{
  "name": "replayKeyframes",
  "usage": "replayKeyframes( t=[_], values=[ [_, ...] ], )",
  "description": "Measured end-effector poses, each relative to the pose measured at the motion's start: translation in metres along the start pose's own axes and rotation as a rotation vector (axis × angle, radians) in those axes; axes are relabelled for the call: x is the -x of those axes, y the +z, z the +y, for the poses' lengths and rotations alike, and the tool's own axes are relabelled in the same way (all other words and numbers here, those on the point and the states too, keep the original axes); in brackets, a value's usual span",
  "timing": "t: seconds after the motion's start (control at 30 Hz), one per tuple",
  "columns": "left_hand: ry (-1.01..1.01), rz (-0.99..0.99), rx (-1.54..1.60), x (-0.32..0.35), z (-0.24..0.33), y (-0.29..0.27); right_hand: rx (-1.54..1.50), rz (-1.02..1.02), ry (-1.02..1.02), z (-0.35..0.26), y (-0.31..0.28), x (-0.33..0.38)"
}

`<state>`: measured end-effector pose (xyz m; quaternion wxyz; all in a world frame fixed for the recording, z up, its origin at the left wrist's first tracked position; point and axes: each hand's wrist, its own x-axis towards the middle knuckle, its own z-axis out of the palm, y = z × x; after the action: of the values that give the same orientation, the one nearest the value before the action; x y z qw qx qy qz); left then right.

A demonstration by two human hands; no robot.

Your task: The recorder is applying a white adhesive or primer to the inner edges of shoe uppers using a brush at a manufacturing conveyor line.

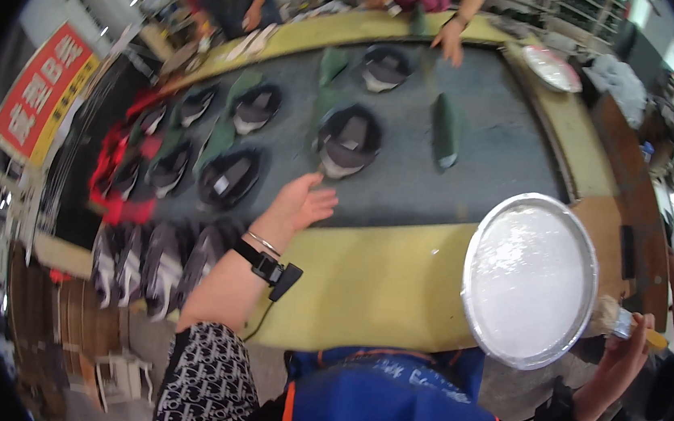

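Note:
My left hand [307,205] reaches over the near edge of the dark belt, fingers spread and holding nothing. Just beyond its fingertips lies a dark grey shoe upper [350,136] with a pale end facing me. At the right, my right hand [625,357] grips a brush [607,317] with a yellow handle and a metal band. Its bristles are beside the rim of a round metal tray [469,276], which holds a glossy white liquid. A long green piece [445,130], shaped like a shoe last, lies alone on the belt.
More dark shoe pieces [230,177] sit on the belt [507,129] to the left. Several grey shoes [165,263] stand along the near left edge. Across the belt are two people, one with a hand [451,39] over it. A shallow dish [552,69] rests at the far right.

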<state>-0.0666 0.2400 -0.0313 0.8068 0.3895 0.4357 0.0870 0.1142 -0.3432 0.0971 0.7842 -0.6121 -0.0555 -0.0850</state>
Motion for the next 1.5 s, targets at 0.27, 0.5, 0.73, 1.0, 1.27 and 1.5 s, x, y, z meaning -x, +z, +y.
replayKeyframes(
  t=[0.27, 0.5, 0.73, 1.0, 1.27, 1.5],
  values=[
    [0.400, 0.187, -1.640, 0.241, 0.032, -0.128, 0.004, 0.006, -0.062, 0.036, -0.007, -0.026],
    [0.380, 0.216, -1.468, 0.269, -0.032, -0.186, 0.022, -0.159, -0.028, 0.035, 0.009, -0.006],
    [0.521, 0.378, -1.321, 0.257, -0.014, -0.186, -0.143, -0.141, 0.087, 0.036, 0.029, 0.018],
    [1.075, 0.391, -0.856, 0.280, 0.013, -0.091, 0.053, -0.111, 0.131, 0.020, 0.050, 0.027],
    [0.314, -0.333, -0.006, 0.179, -0.077, 0.069, 0.876, -0.279, -0.146, 0.038, 0.003, 0.016],
    [-0.040, -0.395, -0.195, 0.164, -0.083, 0.185, 1.148, -0.323, -0.107, 0.063, 0.000, 0.019]
  ],
)
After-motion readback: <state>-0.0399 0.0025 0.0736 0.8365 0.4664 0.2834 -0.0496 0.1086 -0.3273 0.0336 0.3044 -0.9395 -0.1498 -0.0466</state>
